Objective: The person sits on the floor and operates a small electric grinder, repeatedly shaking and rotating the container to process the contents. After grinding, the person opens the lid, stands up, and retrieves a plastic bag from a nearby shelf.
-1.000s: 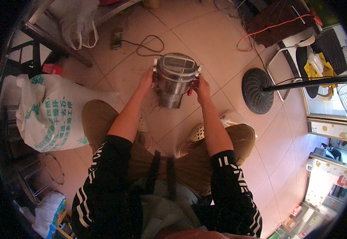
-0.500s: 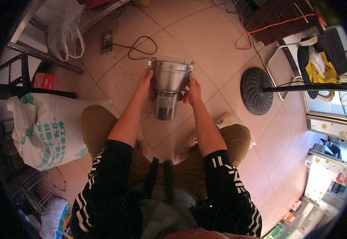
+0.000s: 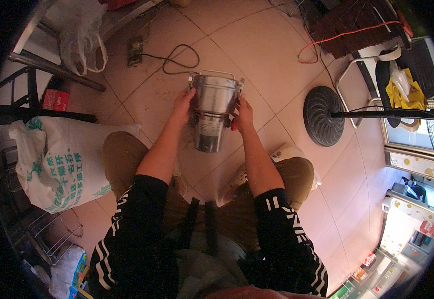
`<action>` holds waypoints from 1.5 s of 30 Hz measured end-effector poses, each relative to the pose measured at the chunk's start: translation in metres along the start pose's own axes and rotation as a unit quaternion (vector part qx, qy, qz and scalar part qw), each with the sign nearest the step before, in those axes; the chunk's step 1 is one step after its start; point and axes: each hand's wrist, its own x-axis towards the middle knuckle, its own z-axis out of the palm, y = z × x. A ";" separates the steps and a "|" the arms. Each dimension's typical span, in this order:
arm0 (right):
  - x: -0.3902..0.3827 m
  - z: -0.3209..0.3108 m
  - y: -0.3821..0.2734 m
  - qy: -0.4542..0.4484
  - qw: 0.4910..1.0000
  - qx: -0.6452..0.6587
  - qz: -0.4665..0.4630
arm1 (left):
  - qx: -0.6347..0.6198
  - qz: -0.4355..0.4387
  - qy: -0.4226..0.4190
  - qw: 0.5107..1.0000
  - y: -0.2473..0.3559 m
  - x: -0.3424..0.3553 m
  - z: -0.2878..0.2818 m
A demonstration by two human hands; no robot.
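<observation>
Between my hands is a stainless-steel electric grain grinder (image 3: pixel 214 94), wide at its far end and narrower toward me. A wire handle and two side clamps show at the wide end, and a dark label panel on the narrow body. My left hand (image 3: pixel 183 105) grips its left side, the thumb near the left clamp. On the right side, my right hand (image 3: pixel 244 113) holds it just below the other clamp, next to a red part (image 3: pixel 234 124). Some fingers of both hands are hidden behind the body. A black cord (image 3: pixel 167 62) runs from the grinder to a power strip (image 3: pixel 135 52).
A large white woven sack (image 3: pixel 67 164) with green print leans by my left knee. To the right stands a round black fan base (image 3: pixel 323 115) with its pole. Further right is a chair holding a yellow bag (image 3: pixel 404 94). An orange cord (image 3: pixel 346 35) lies at the far right.
The view has shifted slightly. Both hands keep hold of the grinder, which stays in nearly the same place.
</observation>
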 end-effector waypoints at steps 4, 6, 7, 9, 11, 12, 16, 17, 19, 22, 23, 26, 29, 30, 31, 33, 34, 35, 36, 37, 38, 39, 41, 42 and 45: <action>-0.004 -0.001 0.001 0.015 1.000 0.011 -0.006 | -0.063 -0.007 0.040 0.997 -0.005 0.004 -0.006; -0.008 -0.002 0.001 0.022 0.999 0.032 -0.012 | -0.075 -0.014 0.072 0.994 0.001 -0.002 -0.003; -0.011 -0.003 0.000 0.016 0.999 0.035 -0.017 | -0.069 -0.012 0.088 0.994 0.004 -0.008 -0.001; -0.017 -0.008 -0.003 0.015 0.999 0.038 -0.017 | -0.068 -0.007 0.099 0.993 0.013 -0.020 0.002; -0.025 -0.013 -0.005 -0.008 0.997 0.031 -0.066 | -0.080 0.005 0.091 0.993 0.021 -0.032 0.005; -0.028 -0.016 -0.006 -0.011 0.996 0.024 -0.083 | -0.076 0.007 0.089 0.993 0.025 -0.036 0.006; -0.043 -0.036 -0.005 -0.070 0.995 0.002 -0.073 | -0.009 0.035 0.080 0.996 0.030 -0.054 -0.001; -0.045 -0.039 -0.004 -0.080 0.994 0.013 -0.071 | 0.023 0.042 0.075 0.996 0.028 -0.058 -0.004; -0.046 -0.046 0.000 -0.086 0.995 0.026 -0.053 | 0.025 0.042 0.062 0.997 0.027 -0.064 -0.011; -0.048 -0.056 0.006 -0.100 0.995 0.014 -0.015 | 0.028 0.011 0.050 0.998 0.026 -0.069 -0.022; -0.050 -0.061 0.008 -0.121 0.993 -0.005 -0.008 | 0.030 -0.005 0.048 0.998 0.026 -0.073 -0.026; -0.063 -0.070 0.015 -0.141 0.989 -0.044 0.028 | 0.138 -0.081 -0.041 0.986 0.033 -0.090 -0.036; -0.081 -0.078 0.015 -0.166 0.979 -0.109 0.054 | 0.186 -0.061 -0.086 0.977 0.032 -0.113 -0.024; -0.087 -0.080 0.014 -0.195 0.971 -0.124 0.054 | 0.236 -0.086 -0.078 0.965 0.036 -0.119 -0.021; -0.092 -0.078 0.014 -0.196 0.963 -0.172 0.066 | 0.282 -0.103 -0.084 0.950 0.040 -0.125 -0.018; -0.100 -0.073 0.013 -0.194 0.942 -0.260 0.087 | 0.355 -0.129 -0.100 0.920 0.046 -0.136 -0.010; -0.108 -0.076 0.012 -0.221 0.934 -0.268 0.082 | 0.383 -0.137 -0.112 0.907 0.047 -0.142 -0.007; -0.113 -0.075 0.013 -0.233 0.925 -0.283 0.094 | 0.410 -0.142 -0.122 0.893 0.047 -0.147 -0.004; -0.117 -0.074 0.014 -0.245 0.916 -0.298 0.107 | 0.446 -0.142 -0.125 0.875 0.047 -0.151 -0.002; -0.120 -0.074 0.015 -0.255 0.907 -0.313 0.122 | 0.479 -0.138 -0.126 0.857 0.045 -0.153 0.001; -0.122 -0.073 0.018 -0.256 0.900 -0.329 0.124 | 0.512 -0.135 -0.127 0.839 0.044 -0.156 0.002; -0.123 -0.073 0.023 -0.256 0.894 -0.345 0.128 | 0.500 -0.121 -0.141 0.846 0.042 -0.159 0.002; -0.119 -0.073 0.034 -0.254 0.880 -0.376 0.137 | 0.485 -0.108 -0.166 0.852 0.038 -0.162 0.003; -0.114 -0.073 0.040 -0.261 0.874 -0.384 0.142 | 0.494 -0.118 -0.157 0.847 0.036 -0.163 0.002; -0.098 -0.077 0.061 -0.269 0.866 -0.394 0.153 | 0.523 -0.162 -0.146 0.824 0.030 -0.160 -0.001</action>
